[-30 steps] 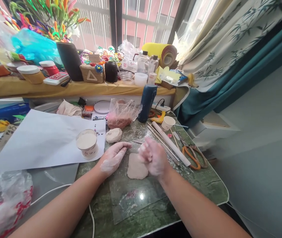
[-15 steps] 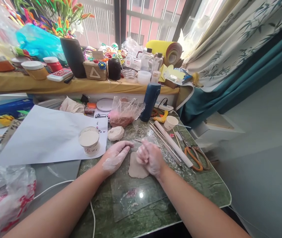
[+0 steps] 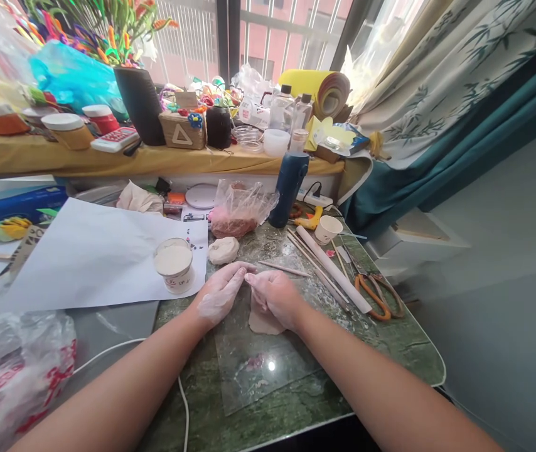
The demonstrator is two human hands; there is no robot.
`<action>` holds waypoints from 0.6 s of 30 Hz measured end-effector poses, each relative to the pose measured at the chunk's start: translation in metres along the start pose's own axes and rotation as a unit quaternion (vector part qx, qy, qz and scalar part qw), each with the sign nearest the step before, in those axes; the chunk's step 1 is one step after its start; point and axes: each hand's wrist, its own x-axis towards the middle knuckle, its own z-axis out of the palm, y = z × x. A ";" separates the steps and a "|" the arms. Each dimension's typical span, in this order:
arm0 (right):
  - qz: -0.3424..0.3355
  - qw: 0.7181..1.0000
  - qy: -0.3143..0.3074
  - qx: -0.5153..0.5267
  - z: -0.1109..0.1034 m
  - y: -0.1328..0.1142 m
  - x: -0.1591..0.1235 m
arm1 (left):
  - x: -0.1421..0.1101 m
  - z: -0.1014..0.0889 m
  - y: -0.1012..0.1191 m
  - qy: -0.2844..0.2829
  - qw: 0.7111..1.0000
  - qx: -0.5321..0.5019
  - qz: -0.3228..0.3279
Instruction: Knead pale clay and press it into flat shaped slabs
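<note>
A flattened slab of pale clay (image 3: 266, 324) lies on a clear sheet (image 3: 244, 389) in front of me. My right hand (image 3: 275, 298) is over the slab with its fingers curled in, covering the slab's upper part. Its thumb meets the fingertips of my left hand (image 3: 221, 292). The left hand rests on its edge just left of the slab, fingers stretched out together, white powder on its back. I see nothing held in either hand. Beyond them are a lump of pale clay (image 3: 223, 250) and a thin pointed stick (image 3: 284, 269).
A cup of white powder (image 3: 174, 263) stands on white paper (image 3: 93, 263) at left. To the right lie a rolling pin (image 3: 334, 270), thin sticks, scissors (image 3: 374, 298) and a paper cup (image 3: 328, 230). Behind are bagged reddish clay (image 3: 233, 220) and a blue bottle (image 3: 288, 191).
My right hand has moved left and turned, so its thumb now meets the left hand. More of the thin stick shows. The left hand stays nearly still while the view shifts slightly.
</note>
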 end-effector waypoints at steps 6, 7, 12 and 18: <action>0.002 0.997 0.000 0.072 0.005 0.010 0.012 | 0.000 -0.001 0.002 0.007 1.000 -0.019 -0.007; 0.006 0.998 -0.001 0.062 0.004 0.010 0.011 | 0.000 -0.001 0.001 0.008 1.000 -0.025 -0.009; -0.103 0.965 0.098 -0.219 -0.012 0.000 -0.019 | 0.000 0.002 -0.008 0.011 0.998 -0.067 -0.007; -0.021 0.810 0.040 -0.585 -0.011 0.023 -0.061 | -0.001 0.005 -0.005 0.030 0.999 -0.020 -0.006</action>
